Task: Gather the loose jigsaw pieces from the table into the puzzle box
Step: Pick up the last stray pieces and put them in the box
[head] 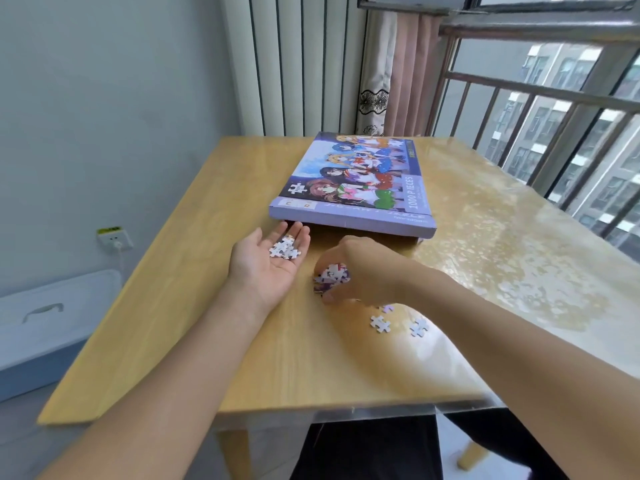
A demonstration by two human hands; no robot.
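Observation:
The puzzle box (353, 181) lies flat at the far middle of the wooden table (194, 327), its lid with a cartoon picture facing up and its near edge slightly raised. My left hand (273, 261) lies palm up just in front of the box, with several white jigsaw pieces (284, 249) resting on its straight fingers. My right hand (349, 271) is curled over the table to the right of it and grips a clump of pieces (332, 275). Three loose pieces (380, 323) lie on the table beside my right forearm.
A clear plastic sheet (502, 258) covers the table's right half. A window with railings (554, 109) stands at the right, a curtain (391, 74) behind the table. A blue-white storage bin (45, 327) sits on the floor at left, under a wall socket (115, 239).

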